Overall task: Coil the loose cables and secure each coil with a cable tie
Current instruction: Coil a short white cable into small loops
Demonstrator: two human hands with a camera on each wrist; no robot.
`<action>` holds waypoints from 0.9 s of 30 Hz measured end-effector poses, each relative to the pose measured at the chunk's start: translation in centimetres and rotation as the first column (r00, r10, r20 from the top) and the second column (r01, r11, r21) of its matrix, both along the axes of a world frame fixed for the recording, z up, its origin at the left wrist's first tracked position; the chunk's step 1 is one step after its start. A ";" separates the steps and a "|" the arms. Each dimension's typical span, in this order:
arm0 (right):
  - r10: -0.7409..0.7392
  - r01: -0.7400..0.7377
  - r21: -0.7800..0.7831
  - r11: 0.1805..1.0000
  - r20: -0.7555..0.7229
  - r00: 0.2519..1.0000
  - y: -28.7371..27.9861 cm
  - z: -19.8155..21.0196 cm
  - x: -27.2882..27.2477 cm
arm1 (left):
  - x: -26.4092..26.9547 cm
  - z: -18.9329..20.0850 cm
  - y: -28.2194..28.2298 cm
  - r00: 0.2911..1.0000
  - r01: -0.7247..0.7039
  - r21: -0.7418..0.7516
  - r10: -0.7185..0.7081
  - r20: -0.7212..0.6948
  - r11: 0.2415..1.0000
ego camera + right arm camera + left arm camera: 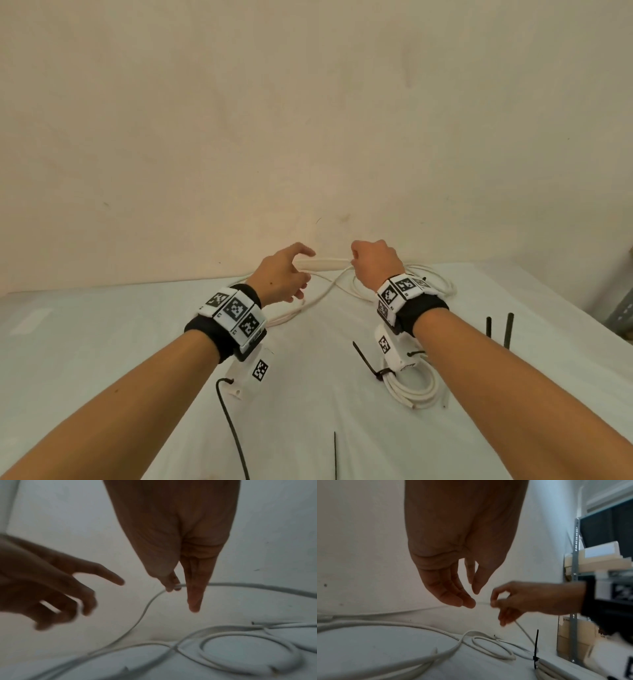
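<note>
The loose white round cable lies in slack loops on the far half of the white cloth-covered table, close to the wall, and one stretch of it is lifted off the cloth. The right hand pinches that raised stretch between thumb and fingertips, as the right wrist view shows plainly. The left hand hovers just beside it with fingers spread and relaxed, grasping nothing; in the left wrist view its fingertips come almost to the cable, but I cannot tell whether they touch.

Nearer the person, partly under the right wrist, sits a finished coil of white cable, bound by a black plastic cable tie whose tail sticks up and out to the left. So one coil looks done and tied. The cable in hand has not been gathered into a neat coil yet; I judge this the start of winding it, with tying still to follow.

As to count: one tied coil, and what appears to be one loose white cable, though the overlapping loops could hide a second. Spare black cable ties number three by my count: two upright-looking ones at the right of the table, and a thin one at the near edge. A thin black wire runs from the left wrist camera mount towards the person.
</note>
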State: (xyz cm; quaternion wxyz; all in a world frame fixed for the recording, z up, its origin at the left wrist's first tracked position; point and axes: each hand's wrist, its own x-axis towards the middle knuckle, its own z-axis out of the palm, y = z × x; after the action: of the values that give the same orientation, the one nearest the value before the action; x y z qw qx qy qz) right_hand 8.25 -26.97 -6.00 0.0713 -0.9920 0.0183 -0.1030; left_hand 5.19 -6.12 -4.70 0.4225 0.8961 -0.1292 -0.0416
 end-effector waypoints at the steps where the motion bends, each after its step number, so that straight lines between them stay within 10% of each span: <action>1: 0.011 -0.018 0.079 0.997 0.089 0.996 0.5 0.7 -0.5 | 0.0 0.2 -0.1 0.998 0.016 0.039 -0.018 0.054 0.999; 4: 0.055 -0.166 0.314 0.935 0.332 0.942 2.2 2.7 -2.9 | -0.3 1.3 -0.7 0.992 0.033 0.014 -0.034 0.118 0.999; 9: -0.040 -0.304 0.750 0.587 0.403 0.915 4.3 6.2 -6.5 | -2.7 2.9 -1.1 0.984 -0.003 -0.253 0.049 0.174 0.968; 14: -0.028 -0.227 0.967 -0.114 0.226 0.974 4.3 11.3 -8.0 | -6.5 2.5 1.1 0.982 0.040 -0.213 0.000 0.186 0.976; 21: 0.001 -0.247 0.969 -0.017 0.247 0.969 4.0 16.9 -12.0 | -10.2 1.6 4.6 0.999 0.027 0.131 -0.033 0.044 0.991; 27: 0.130 -0.335 0.888 0.315 0.310 0.942 5.3 18.0 -16.1 | -11.9 7.2 4.9 0.904 -0.191 -0.231 0.263 0.337 0.954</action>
State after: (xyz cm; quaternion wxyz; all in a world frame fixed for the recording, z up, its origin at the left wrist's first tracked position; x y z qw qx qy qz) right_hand -7.88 -21.68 11.96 0.6367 -0.7520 -0.0764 -0.1522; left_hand -6.72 -1.25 2.49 0.4777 0.8520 -0.1030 0.1878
